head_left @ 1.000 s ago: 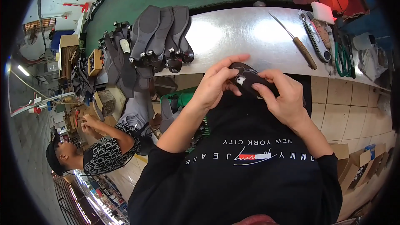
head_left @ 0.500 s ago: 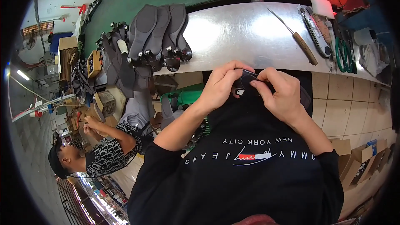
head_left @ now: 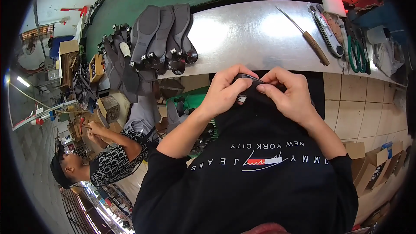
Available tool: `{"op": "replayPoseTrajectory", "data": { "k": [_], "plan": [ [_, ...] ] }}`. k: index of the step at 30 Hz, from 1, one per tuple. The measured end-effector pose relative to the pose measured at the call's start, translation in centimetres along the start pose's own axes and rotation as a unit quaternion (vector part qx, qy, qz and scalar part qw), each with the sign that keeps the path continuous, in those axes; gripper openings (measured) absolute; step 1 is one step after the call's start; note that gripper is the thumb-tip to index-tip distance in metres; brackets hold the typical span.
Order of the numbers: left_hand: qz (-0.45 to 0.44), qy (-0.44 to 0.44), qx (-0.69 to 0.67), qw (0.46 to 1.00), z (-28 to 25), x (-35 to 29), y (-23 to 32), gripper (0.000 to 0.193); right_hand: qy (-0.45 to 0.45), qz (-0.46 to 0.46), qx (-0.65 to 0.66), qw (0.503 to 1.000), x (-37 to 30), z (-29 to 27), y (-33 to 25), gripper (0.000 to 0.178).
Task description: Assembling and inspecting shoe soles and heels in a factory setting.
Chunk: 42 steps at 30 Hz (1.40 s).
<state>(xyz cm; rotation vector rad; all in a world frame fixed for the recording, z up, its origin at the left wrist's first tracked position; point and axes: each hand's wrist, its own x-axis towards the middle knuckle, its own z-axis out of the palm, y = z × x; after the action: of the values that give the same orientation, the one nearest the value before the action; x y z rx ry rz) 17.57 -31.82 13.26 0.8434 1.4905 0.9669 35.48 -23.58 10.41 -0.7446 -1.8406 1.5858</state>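
Observation:
Both my hands pinch a dark sandal part in front of my chest, just below the metal table's near edge. At its left end my left hand grips it between thumb and fingers. My right hand closes on the other end, thumb pressed along its edge. A small shiny buckle hangs under my left thumb. The rest of the part blends into my black shirt, so its full shape is hard to make out.
On the metal table, grey sandal soles with buckles lie piled at the left. A wooden-handled awl, a utility knife and green-handled scissors lie rightward. A co-worker works at far left. Cardboard boxes stand at lower right.
The sandal part has tilted in my hands, showing more of its edge and less of its face. My left hand has shifted slightly left.

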Motion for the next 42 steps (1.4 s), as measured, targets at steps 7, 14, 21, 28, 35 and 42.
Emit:
{"op": "replayPoseTrajectory", "data": {
  "k": [7,14,21,28,35,42],
  "plan": [
    [0.185,0.056,0.090,0.977,-1.5,-1.1,1.4,0.015,-0.170,0.036,0.036,0.984,4.2,-2.2,-2.5,0.014],
    [0.025,0.193,-0.424,0.885,-5.4,0.3,-2.7,0.040,0.221,-0.165,-0.299,0.913,7.1,-7.2,1.7,0.017],
    [-0.083,0.111,-0.625,0.769,-3.6,1.9,-5.0,0.029,0.229,-0.075,-0.256,0.936,5.5,-7.2,5.5,0.017],
    [-0.162,0.110,-0.643,0.741,-0.6,2.4,-2.7,0.027,-0.130,0.160,0.142,0.968,0.8,0.2,0.0,0.058],
    [-0.171,0.100,-0.655,0.729,1.1,2.5,-2.8,0.023,-0.062,0.035,0.077,0.995,-0.4,2.7,3.3,0.054],
    [-0.183,0.118,-0.617,0.756,1.2,1.9,-2.9,0.026,-0.055,0.107,0.136,0.983,0.2,1.6,3.1,0.034]
  ]
}}
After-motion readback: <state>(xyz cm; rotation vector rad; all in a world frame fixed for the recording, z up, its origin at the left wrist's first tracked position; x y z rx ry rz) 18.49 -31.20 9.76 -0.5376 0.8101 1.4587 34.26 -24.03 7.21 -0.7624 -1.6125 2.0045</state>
